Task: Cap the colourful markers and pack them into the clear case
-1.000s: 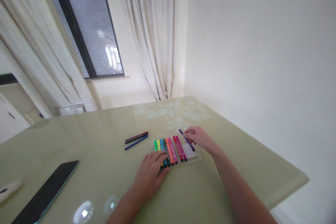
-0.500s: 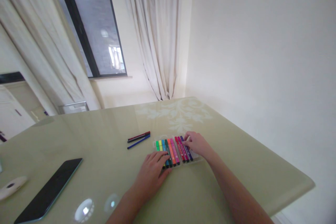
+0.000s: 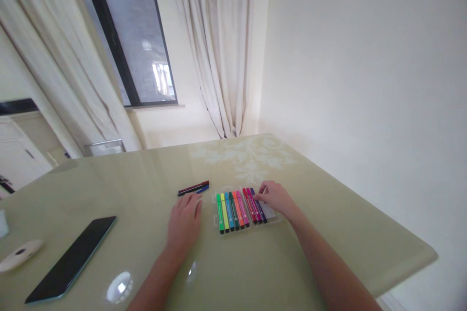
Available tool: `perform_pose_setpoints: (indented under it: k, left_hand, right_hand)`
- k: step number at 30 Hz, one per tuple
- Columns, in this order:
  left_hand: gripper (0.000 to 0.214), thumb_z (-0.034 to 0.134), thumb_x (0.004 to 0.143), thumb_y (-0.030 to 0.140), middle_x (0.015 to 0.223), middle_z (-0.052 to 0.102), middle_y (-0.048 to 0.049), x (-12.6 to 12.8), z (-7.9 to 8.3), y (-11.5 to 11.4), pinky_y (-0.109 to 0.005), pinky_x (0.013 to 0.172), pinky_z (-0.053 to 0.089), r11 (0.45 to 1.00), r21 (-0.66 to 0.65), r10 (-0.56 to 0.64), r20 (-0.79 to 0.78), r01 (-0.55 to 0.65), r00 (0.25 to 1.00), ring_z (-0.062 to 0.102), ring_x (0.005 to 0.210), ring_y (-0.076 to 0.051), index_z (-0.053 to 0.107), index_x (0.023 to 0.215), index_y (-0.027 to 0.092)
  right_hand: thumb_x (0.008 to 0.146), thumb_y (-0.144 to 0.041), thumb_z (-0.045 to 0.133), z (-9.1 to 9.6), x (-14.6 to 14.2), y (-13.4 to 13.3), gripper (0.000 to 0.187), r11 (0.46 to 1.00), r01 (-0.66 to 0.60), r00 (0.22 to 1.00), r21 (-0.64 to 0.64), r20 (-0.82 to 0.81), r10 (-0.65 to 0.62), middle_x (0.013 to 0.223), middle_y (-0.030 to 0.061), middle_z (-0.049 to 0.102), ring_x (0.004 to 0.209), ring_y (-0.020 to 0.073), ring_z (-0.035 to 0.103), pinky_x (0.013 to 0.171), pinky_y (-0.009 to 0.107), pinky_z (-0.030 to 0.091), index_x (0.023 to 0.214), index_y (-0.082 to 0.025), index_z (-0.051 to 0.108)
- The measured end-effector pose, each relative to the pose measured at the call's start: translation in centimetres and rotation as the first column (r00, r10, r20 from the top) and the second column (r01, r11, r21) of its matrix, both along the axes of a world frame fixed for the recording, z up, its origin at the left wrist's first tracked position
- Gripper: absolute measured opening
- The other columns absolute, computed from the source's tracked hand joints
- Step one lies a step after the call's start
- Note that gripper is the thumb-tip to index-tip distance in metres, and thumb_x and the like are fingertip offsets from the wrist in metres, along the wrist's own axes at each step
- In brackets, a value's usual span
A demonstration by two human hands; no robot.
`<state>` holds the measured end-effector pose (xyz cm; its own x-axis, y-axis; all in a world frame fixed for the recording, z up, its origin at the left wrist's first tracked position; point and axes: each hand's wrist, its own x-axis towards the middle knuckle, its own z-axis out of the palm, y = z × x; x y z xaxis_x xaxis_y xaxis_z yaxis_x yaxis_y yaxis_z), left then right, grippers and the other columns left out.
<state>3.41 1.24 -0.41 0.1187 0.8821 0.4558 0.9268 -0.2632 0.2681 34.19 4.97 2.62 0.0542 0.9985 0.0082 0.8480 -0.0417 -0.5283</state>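
Observation:
A clear plastic marker case lies open on the table, holding a row of coloured markers, from a green marker at the left to a purple marker at the right. My right hand is curled at the case's right part, thumb and fingertips closed on the purple marker. Left of the case, my left hand reaches over the table with its fingers stretched forward. Its fingertips cover part of a blue marker. Behind that lie a dark red marker and a black marker.
A black-screened tablet lies at the left, beside a pale oval object. The glossy table narrows to a corner at the right, along a white wall. Curtains and a window stand behind.
My left hand has moved left, off the markers in the case and over to the loose ones, covering part of the blue marker. My right hand has stayed in place.

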Motion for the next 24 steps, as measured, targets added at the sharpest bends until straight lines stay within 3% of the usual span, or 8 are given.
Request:
perform_pose_setpoints:
  k: [2,4,7,12,16,19,24]
  left_hand:
    - [0.033,0.044,0.102,0.026,0.123,0.067,-0.0131,-1.6,-0.4,0.6,-0.047,0.095,0.048,0.983,-0.012,0.183,-0.113,-0.185,0.977,0.059,0.113,-0.033,0.065,0.125,0.016]
    - [0.032,0.048,0.101,0.03,0.118,0.068,-0.0134,-2.5,-0.8,0.9,-0.046,0.093,0.048,0.964,-0.054,0.245,-0.181,-0.259,0.952,0.06,0.11,-0.033,0.067,0.122,0.015]
    - [0.031,0.047,0.101,0.031,0.113,0.069,-0.0127,-2.9,-1.0,1.1,-0.043,0.094,0.048,0.957,-0.1,0.248,-0.195,-0.271,0.949,0.061,0.108,-0.031,0.069,0.115,0.014]
    - [0.041,0.04,0.103,0.028,0.139,0.061,-0.0135,-3.1,-1.1,1.5,-0.046,0.094,0.047,0.959,-0.06,0.265,-0.168,-0.278,0.949,0.055,0.12,-0.033,0.056,0.139,0.017]
    - [0.034,0.042,0.101,0.029,0.121,0.069,-0.0133,-3.5,-1.2,1.5,-0.05,0.091,0.047,0.971,-0.079,0.212,-0.135,-0.224,0.968,0.058,0.112,-0.034,0.067,0.121,0.019]
    - [0.029,0.044,0.099,0.029,0.107,0.071,-0.0132,-3.0,-1.0,1.4,-0.054,0.092,0.048,0.989,-0.069,0.131,0.037,-0.128,0.991,0.061,0.106,-0.034,0.07,0.101,0.018]
    - [0.03,0.043,0.101,0.036,0.108,0.074,-0.0087,0.2,-0.2,0.5,-0.043,0.093,0.054,0.996,-0.022,-0.069,0.337,0.081,0.939,0.068,0.102,-0.025,0.066,0.11,0.02]
  right_hand:
    - [0.085,-0.036,0.076,0.1,-0.2,0.0,0.019,0.999,-0.002,1.0,0.041,-0.002,0.002,0.082,0.0058,0.074,0.079,0.0193,0.066,0.068,0.026,0.04,0.081,-0.018,0.071]
    - [0.089,-0.038,0.072,0.3,-0.6,-0.1,0.02,0.996,-0.03,0.999,0.089,-0.018,0.031,0.08,0.0052,0.074,0.077,0.0187,0.066,0.067,0.026,0.039,0.083,-0.019,0.071]
    - [0.09,-0.038,0.071,0.5,-1.4,-0.4,0.021,0.985,-0.093,0.993,0.146,-0.06,0.102,0.077,0.0033,0.073,0.072,0.0173,0.064,0.064,0.025,0.038,0.083,-0.019,0.071]
    - [0.091,-0.034,0.068,0.5,-2.4,-0.8,0.019,0.972,-0.132,0.987,0.195,-0.062,0.147,0.075,0.0026,0.073,0.071,0.0164,0.063,0.064,0.025,0.037,0.081,-0.019,0.071]
    - [0.092,-0.034,0.067,0.2,-3.0,-0.9,0.02,0.968,-0.166,0.981,0.188,-0.069,0.182,0.075,0.0029,0.072,0.07,0.0163,0.063,0.064,0.025,0.037,0.08,-0.019,0.071]
    - [0.093,-0.033,0.066,-0.1,-3.6,-1.1,0.02,0.958,-0.22,0.968,0.185,-0.082,0.238,0.075,0.0024,0.072,0.07,0.016,0.062,0.064,0.025,0.037,0.08,-0.019,0.07]
    - [0.092,-0.032,0.066,-0.1,-5.5,-2.0,0.016,0.898,-0.411,0.862,0.157,-0.255,0.439,0.078,0.0014,0.071,0.073,0.016,0.062,0.066,0.024,0.042,0.088,-0.019,0.075]
